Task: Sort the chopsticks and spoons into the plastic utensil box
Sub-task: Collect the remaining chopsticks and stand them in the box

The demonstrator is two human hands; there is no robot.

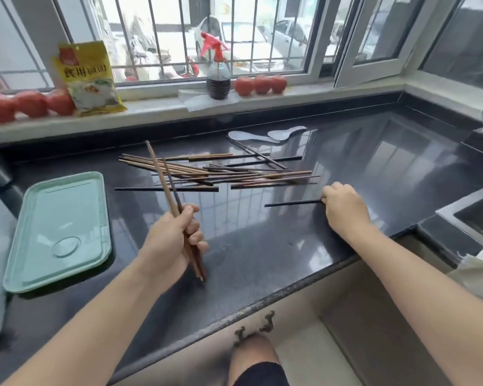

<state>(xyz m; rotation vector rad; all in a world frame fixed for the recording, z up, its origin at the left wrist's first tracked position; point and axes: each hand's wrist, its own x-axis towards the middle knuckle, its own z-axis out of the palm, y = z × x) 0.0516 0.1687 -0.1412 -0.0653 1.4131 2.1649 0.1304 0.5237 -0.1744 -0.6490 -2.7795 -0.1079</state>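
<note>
My left hand [173, 240] is nearest to me, fingers curled tight around a small bundle of brown wooden chopsticks [169, 190]. Their lower ends touch the glossy black stone surface [262, 246] just below my fist, and their upper ends slant away from me, up and to the left, over the loose pile. To the left of that hand lies a pale green rectangular plastic tray [59, 232], flat on the surface, near its left end.

A little farther out and to the right, my right hand [343, 207] rests knuckles-up on the surface, with its fingertips pinching the right end of a single thin black chopstick [293, 203]. That chopstick lies flat, pointing left toward the middle of the surface.

Beyond both hands is the scattered pile of brown and black chopsticks [221, 171], lying mostly crosswise and overlapping one another. One black chopstick lies along the pile's near edge, slightly apart from the rest. Behind the pile, toward the window, two white plastic rice spoons [265, 135] lie flat, side by side, just beside the far chopsticks.

Farther still, on the pale windowsill [151, 107], stands a clear spray bottle with a red trigger head and dark liquid [218, 76]. Red tomatoes [261, 84] sit to its right, more of them at the far left, and a yellow food packet [88, 79] leans upright against the window frame. The corner of a sink [474, 215] shows at the right edge.
</note>
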